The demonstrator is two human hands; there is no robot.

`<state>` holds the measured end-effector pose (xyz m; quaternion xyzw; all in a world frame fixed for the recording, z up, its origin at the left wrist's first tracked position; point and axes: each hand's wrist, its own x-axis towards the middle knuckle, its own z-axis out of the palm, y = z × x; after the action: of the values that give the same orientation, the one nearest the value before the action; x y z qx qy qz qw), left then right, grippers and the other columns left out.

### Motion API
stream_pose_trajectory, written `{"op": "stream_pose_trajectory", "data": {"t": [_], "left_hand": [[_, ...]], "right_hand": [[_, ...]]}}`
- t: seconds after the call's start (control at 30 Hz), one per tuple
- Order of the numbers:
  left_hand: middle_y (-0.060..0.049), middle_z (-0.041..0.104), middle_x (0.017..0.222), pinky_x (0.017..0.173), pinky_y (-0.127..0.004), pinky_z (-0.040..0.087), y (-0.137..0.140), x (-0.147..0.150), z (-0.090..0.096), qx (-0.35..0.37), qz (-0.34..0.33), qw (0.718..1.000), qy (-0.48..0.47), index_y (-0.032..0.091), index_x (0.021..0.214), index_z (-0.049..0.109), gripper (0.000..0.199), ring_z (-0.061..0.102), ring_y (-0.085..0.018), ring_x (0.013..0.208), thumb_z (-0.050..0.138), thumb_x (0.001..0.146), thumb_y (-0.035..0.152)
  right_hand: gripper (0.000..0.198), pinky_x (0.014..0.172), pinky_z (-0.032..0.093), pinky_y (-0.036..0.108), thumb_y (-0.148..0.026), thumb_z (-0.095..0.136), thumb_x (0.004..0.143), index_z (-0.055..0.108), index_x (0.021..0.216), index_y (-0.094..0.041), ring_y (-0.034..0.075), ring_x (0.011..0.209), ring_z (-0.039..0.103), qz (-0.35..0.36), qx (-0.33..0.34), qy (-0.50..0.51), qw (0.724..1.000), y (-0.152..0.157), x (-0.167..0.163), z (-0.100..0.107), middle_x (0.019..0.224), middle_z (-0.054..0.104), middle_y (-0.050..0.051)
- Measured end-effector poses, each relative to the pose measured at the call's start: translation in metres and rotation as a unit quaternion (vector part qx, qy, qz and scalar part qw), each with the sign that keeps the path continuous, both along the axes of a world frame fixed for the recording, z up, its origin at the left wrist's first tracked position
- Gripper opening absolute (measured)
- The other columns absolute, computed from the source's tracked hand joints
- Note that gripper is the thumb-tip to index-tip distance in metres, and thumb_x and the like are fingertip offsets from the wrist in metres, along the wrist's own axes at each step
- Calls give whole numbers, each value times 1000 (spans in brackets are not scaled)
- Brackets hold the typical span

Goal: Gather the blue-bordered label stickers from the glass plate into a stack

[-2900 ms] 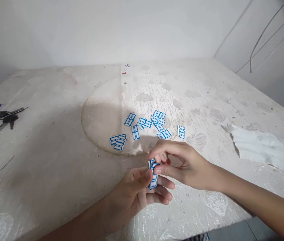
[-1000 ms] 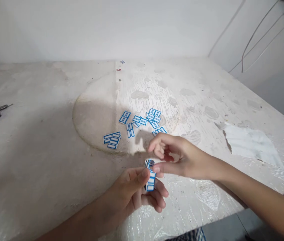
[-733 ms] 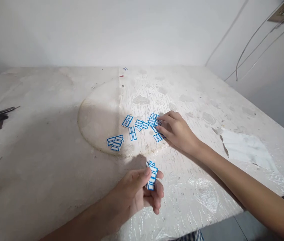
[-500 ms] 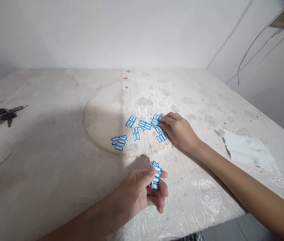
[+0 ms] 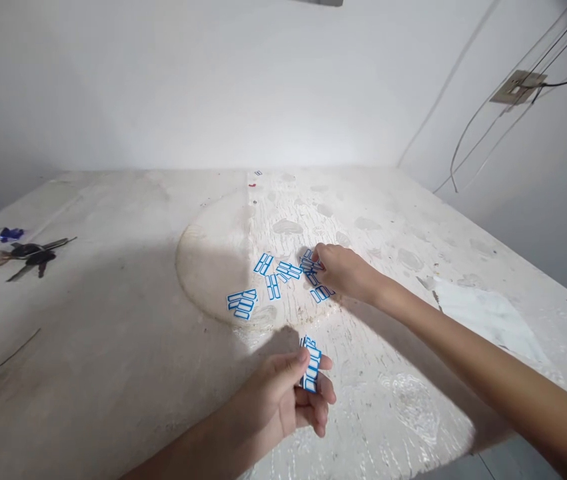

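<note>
Near the front of the table, my left hand (image 5: 291, 383) grips a small stack of blue-and-white label stickers (image 5: 312, 365) between thumb and fingers. Farther out, my right hand (image 5: 341, 268) reaches down to a cluster of the same label stickers (image 5: 309, 261), its fingers bent and pressed together over them. Whether it pinches one of them is hidden. To the left of that cluster, more loose label stickers (image 5: 264, 263) lie flat on the table. An overlapping group of label stickers (image 5: 242, 303) sits nearest to me on the left.
Keys (image 5: 33, 255) and a small blue item (image 5: 11, 234) lie at the table's left. A white sheet (image 5: 483, 317) rests on the right side of the table (image 5: 128, 373). Wires hang from a wall socket (image 5: 518, 88). A tiny red scrap (image 5: 252, 185) is near the wall.
The camera view has shifted, so the table sits lower in the picture. My right hand has moved slightly left over the sticker cluster. My left hand keeps its stack.
</note>
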<state>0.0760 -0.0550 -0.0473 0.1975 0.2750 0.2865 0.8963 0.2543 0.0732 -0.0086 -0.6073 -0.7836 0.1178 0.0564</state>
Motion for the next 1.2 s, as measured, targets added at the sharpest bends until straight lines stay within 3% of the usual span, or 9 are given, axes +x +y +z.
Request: {"op": "stream_pose_trajectory", "data": {"t": [0.27,0.43,0.53,0.63,0.73,0.87,0.93,1.07,1.2], "left_hand": [[-7,62,71,51,-23,43,-2,-2,2,8,-1,1000,-8,10,91,63,38,56,-10,51,59,80,46],[-8,63,70,51,-23,45,-2,-1,2,0,2,1000,-5,10,91,63,38,57,-11,51,60,79,46],[-7,63,69,50,-23,45,-1,-1,2,-6,-2,1000,-12,10,91,63,37,57,-10,50,60,80,45],[-7,64,71,51,-22,46,3,-3,3,-6,7,1000,-29,10,92,64,35,57,-10,52,57,83,43],[-7,65,75,54,-20,47,8,-8,8,9,27,998,-64,10,97,63,34,59,-9,57,50,88,40],[-9,67,81,58,-20,49,13,-13,13,9,43,995,-90,9,100,63,37,62,-10,62,42,92,38],[-10,68,83,60,-21,51,14,-13,15,1,37,995,-92,8,101,63,39,63,-11,64,39,93,38],[-12,68,85,64,-23,52,12,-11,15,-13,30,995,-99,7,101,62,39,65,-13,68,38,94,36],[-12,68,85,66,-22,53,11,-10,15,-24,20,995,-98,7,100,62,38,66,-14,71,40,93,37]], "right_hand": [[16,59,40,26,-24,57,81,56,93,-13,12,60,49,-7,-15,49,999,-2,1,-6,71,53,0],[15,70,38,34,-9,53,66,58,80,-13,23,83,51,-29,46,122,991,-11,0,-13,86,55,9],[10,63,39,31,-11,50,71,57,77,-15,19,72,53,-22,29,196,980,-18,1,-11,76,56,6],[14,54,40,28,-19,46,81,59,84,-15,15,59,52,-6,-10,272,962,-23,5,-1,68,58,3],[21,55,42,27,-28,48,86,64,91,-15,14,64,55,26,-53,337,940,-30,8,15,76,62,5],[22,59,45,24,-21,52,88,63,106,-17,11,68,55,109,-165,479,855,-44,9,32,80,62,2],[18,60,46,22,-16,55,86,63,102,-15,10,67,56,139,-198,507,827,-50,8,37,76,61,1],[6,64,49,22,-12,58,84,63,82,-11,11,72,61,183,-202,506,819,-57,2,40,77,64,3],[8,62,49,20,-10,56,84,64,81,-10,10,71,61,191,-177,503,824,-61,-5,37,76,63,3]]}}
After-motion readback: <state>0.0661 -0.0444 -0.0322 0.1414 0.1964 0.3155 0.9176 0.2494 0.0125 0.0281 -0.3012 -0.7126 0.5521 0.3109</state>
